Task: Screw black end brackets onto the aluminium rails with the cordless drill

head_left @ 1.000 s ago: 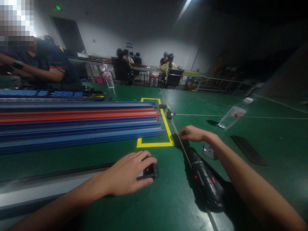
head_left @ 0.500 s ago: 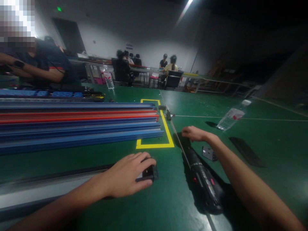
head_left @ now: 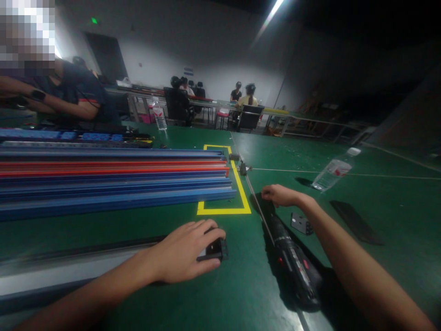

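Observation:
My left hand (head_left: 189, 250) is closed over the right end of a long rail (head_left: 69, 269), pale inside with dark edges. Fingers lie across the top and the thumb presses the near side. At that end, a black end piece (head_left: 223, 249) sticks out past my fingertips. My right hand (head_left: 275, 194) is curled, fingertips turned down, just beyond the nose of a black electric screwdriver (head_left: 298, 273) lying on the table. What those fingers hold, if anything, is hidden. A small dark plate (head_left: 302, 224) with holes lies below my right wrist.
Blue and red rails (head_left: 138, 184) lie left of centre, their ends inside a yellow tape outline (head_left: 223, 211). Water bottles stand at right (head_left: 334, 172) and far left (head_left: 159, 115). A dark flat strip (head_left: 354, 223) lies right. A person's arm (head_left: 74, 108) is across the table.
The whole view has shifted slightly right and down. Both hands keep their places relative to the rail and the screwdriver.

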Motion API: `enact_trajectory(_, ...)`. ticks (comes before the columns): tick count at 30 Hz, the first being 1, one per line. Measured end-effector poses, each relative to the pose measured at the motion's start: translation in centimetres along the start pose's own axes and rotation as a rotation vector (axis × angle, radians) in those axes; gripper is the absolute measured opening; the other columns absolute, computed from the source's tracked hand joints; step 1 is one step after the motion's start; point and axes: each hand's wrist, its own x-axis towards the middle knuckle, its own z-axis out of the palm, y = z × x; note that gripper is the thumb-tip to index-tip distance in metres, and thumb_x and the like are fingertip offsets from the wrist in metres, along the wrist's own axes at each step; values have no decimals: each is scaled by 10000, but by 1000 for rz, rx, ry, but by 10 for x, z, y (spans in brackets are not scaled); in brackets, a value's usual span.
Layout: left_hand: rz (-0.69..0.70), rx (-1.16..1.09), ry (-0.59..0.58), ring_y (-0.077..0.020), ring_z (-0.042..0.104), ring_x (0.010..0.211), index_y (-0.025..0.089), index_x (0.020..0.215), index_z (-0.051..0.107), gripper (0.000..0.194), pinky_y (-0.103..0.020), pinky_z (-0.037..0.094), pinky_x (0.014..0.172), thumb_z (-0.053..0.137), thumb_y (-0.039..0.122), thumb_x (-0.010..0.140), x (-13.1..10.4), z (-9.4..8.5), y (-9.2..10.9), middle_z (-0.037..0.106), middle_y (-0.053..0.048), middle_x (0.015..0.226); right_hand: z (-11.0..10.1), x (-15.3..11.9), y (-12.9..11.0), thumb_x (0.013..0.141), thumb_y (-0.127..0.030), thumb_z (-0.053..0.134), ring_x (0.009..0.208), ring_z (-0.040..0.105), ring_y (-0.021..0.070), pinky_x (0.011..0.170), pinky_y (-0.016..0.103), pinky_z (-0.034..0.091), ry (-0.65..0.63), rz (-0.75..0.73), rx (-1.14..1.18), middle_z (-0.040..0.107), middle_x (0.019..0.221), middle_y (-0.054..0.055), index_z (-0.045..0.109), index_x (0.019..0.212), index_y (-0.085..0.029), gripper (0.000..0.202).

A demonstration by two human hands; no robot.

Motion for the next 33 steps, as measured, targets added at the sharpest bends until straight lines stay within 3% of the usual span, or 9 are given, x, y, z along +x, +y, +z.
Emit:
enact_trajectory(24, -1, -2, 5, -295, 567, 1199, 317, 1404, 465, 489, -519, 477, 1029, 527, 510, 958, 1, -2, 1, 528, -77, 1355, -1, 0, 1, 825, -159, 457, 548, 602, 146, 555, 242, 438, -72, -43, 39, 644, 675, 24, 665, 969, -143, 254)
enact_trajectory(33, 10, -7, 31, -287, 576, 1183, 329, 1401, 470, 489, -497, 482, 1016, 535, 514, 953, 0, 0, -1, 532, -70, 1355, -3, -2, -2, 826, -152, 482, 571, 629, 145, 570, 236, 459, -50, -38, 50, 690, 747, 39, 660, 1111, -125, 338)
